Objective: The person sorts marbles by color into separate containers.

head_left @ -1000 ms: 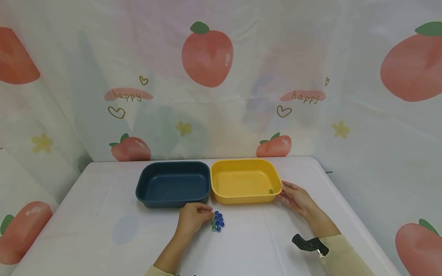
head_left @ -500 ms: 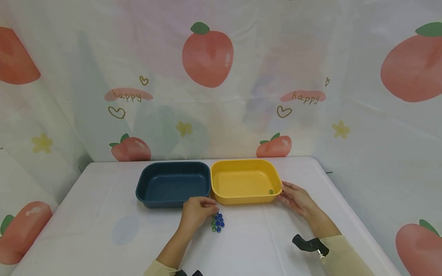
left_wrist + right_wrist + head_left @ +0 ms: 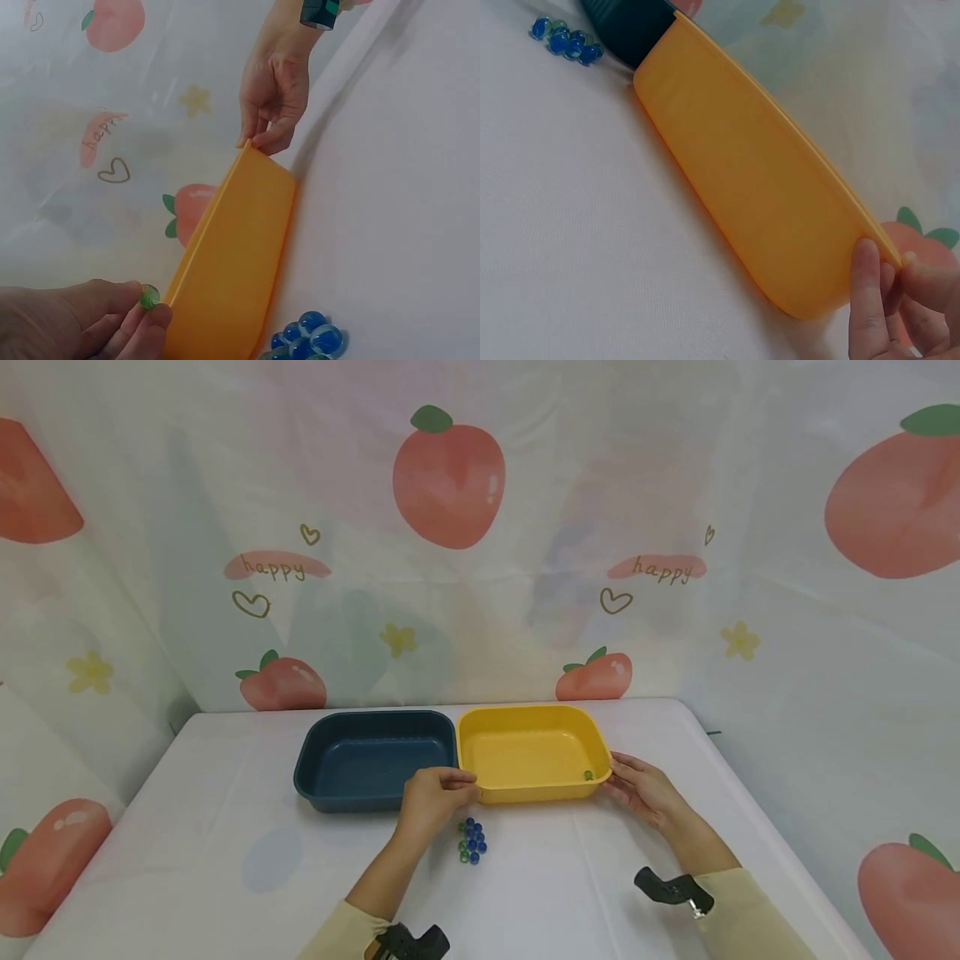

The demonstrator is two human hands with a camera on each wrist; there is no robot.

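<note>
Between the thumb and fingers of my left hand is a green glass marble, pinched at the near left corner of the yellow tray. My right hand grips that tray's right end by the rim, thumb at the edge and fingertips against the outer wall, as the right wrist view shows. Another green marble lies inside the tray, in its near right corner. On the table in front sits a close cluster of blue marbles with a few green ones at its left side.
A dark blue tray stands directly left of the yellow one, their ends side by side. Both are near the back edge of a white-covered table. Behind and beside it hangs a peach-printed curtain.
My left hand has moved from the marble cluster up and slightly right to the yellow tray's edge, carrying the green marble. The right hand has stayed at the tray's right end.
</note>
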